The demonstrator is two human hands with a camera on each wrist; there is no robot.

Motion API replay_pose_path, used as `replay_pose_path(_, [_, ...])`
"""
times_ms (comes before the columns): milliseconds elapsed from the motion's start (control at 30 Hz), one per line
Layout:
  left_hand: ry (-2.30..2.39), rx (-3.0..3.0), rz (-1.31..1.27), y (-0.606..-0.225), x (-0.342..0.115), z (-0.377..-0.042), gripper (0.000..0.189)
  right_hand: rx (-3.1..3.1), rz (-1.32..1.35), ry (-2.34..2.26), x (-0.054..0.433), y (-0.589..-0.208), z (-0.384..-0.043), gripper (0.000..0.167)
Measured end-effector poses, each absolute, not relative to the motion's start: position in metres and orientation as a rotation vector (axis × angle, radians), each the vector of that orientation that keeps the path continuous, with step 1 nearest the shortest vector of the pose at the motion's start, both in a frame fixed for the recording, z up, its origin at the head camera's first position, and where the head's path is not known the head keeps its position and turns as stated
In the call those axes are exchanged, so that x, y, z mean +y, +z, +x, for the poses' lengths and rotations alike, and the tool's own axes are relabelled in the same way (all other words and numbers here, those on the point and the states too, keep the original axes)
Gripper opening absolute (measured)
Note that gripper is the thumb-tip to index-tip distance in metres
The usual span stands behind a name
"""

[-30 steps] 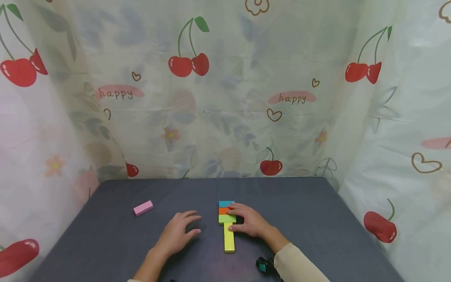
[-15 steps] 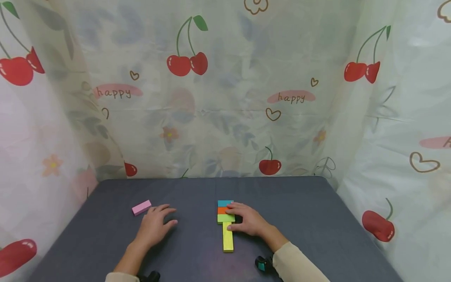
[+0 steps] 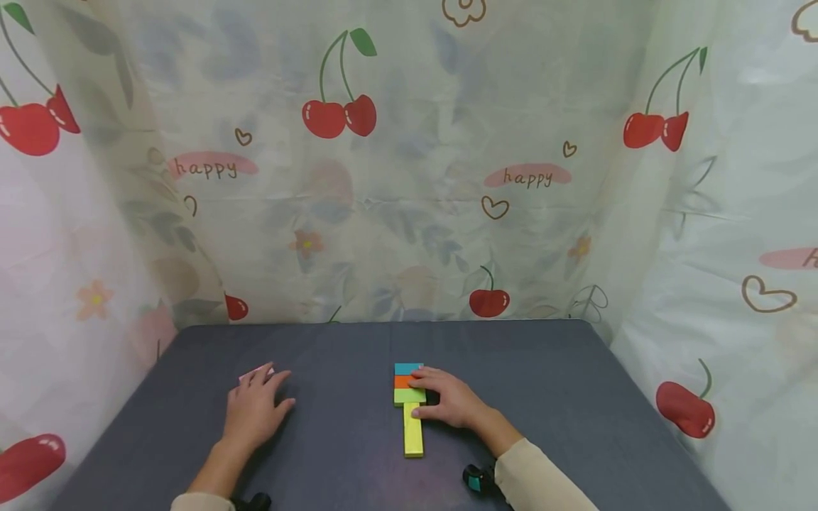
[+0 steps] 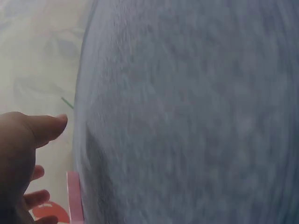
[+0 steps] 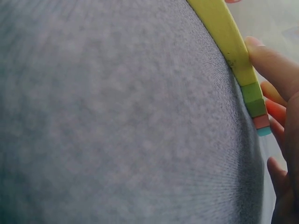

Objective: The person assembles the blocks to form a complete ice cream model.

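My left hand [image 3: 254, 410] hovers over a pink block [image 3: 246, 377] at the table's left, its fingers spread and partly covering it. In the left wrist view the pink block [image 4: 74, 198] lies just beyond the fingers, with a gap to the thumb. Blue [image 3: 406, 369], orange [image 3: 402, 382] and light green [image 3: 407, 398] blocks lie side by side in the middle. From the green one a yellow block [image 3: 413, 436] runs lengthwise toward me. My right hand [image 3: 455, 399] rests at their right side, fingertips on the orange block and thumb touching the yellow one.
A dark grey cloth covers the table [image 3: 543, 397]. Behind it and on both sides hangs a pale curtain [image 3: 409, 234] printed with cherries. A black wrist device [image 3: 476, 478] sits by the right sleeve [image 3: 537, 475].
My left hand has moved left from near the middle of the table until it overlaps the pink block. The right hand and the colored blocks have stayed in place.
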State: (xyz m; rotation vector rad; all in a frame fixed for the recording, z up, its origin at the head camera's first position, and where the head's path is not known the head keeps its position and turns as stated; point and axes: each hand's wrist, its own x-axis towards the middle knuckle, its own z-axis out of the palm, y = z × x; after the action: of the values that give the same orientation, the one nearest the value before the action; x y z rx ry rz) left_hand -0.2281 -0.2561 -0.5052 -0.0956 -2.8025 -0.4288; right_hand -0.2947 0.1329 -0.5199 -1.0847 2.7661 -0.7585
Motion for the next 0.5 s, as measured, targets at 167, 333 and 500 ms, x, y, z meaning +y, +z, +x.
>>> replay_pose_path(167, [-0.423,-2.898,-0.023,-0.509,-0.267,-0.229,0.068,2.766,-1.077,-0.757,0.134,-0.520,-0.295,0.068])
replay_pose_path(333, [-0.439,-2.959,0.038,-0.508,-0.276,-0.225,0.077,2.766,-1.072,-0.747,0.134,-0.521,-0.295,0.069])
replay_pose_path(500, [-0.448,-2.992,0.135,-0.506,-0.277,-0.221,0.085,2.757,-1.073,-0.759,0.134,-0.521,-0.296,0.069])
